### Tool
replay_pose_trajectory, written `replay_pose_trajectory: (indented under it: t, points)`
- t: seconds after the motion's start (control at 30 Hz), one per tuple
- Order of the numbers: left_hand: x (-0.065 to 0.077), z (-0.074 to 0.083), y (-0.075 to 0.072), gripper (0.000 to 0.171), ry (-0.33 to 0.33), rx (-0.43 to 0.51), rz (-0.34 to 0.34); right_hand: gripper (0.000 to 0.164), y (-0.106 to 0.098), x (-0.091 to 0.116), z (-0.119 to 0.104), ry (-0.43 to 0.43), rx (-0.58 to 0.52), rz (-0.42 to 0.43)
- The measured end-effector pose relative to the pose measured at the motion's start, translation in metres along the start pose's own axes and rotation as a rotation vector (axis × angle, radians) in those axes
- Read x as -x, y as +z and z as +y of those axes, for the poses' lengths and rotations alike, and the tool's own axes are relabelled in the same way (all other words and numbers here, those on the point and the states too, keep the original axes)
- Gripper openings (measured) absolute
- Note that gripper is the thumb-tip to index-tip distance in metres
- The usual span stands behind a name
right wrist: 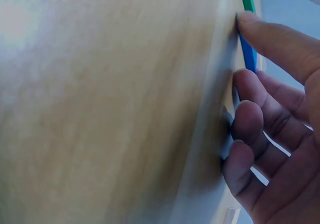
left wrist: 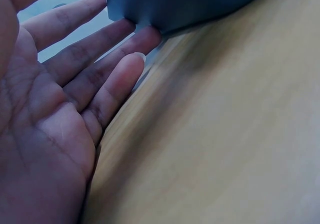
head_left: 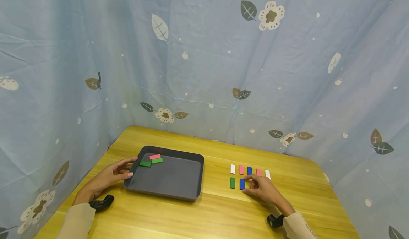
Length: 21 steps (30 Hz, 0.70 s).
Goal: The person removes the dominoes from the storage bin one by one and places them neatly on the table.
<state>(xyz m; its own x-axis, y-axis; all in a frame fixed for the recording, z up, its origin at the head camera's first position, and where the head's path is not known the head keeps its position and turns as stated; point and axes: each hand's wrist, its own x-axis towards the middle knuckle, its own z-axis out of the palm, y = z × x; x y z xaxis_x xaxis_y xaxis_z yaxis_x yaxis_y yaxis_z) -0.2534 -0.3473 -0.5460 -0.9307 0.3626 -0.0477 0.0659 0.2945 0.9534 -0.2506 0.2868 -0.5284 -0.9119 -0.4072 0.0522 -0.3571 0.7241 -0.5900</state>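
My right hand (head_left: 263, 188) pinches a small blue block (head_left: 242, 184) by its near and far ends, thumb against forefinger, at the table. In the right wrist view the blue block (right wrist: 248, 54) shows between the fingertips, and the other fingers are curled. A green block (head_left: 232, 183) lies just left of it. On the other side, my left hand (head_left: 110, 177) touches the left edge of a dark grey tray (head_left: 166, 195). In the left wrist view its fairly straight fingers (left wrist: 107, 39) meet the tray's outer wall. Two green blocks (head_left: 157, 161) and a pink block (head_left: 154, 157) lie inside the tray.
Behind the right hand runs a row of blocks: a white block (head_left: 232, 169), a pink block (head_left: 241, 169), a blue block (head_left: 249, 170), another pink and another white. The hand may hide more. A patterned blue curtain (head_left: 207, 72) surrounds the wooden table (head_left: 179, 217).
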Motion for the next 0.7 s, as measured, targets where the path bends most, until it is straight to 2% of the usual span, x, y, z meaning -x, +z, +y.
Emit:
replay_pose_trajectory:
  t: [0.27, 0.4, 0.7]
  points:
    - [0.001, 0.001, -0.002, 0.063, -0.016, 0.010, 0.003, 0.048, -0.011, -0.010, -0.012, -0.037, 0.019, 0.026]
    - [0.002, 0.001, -0.002, 0.062, 0.000, 0.010, 0.004, 0.049, -0.016, -0.020, -0.025, -0.028, 0.014, 0.031]
    - [0.002, 0.001, -0.001, 0.062, -0.001, 0.025, -0.010, 0.042, -0.020, -0.048, -0.057, -0.096, -0.003, 0.029]
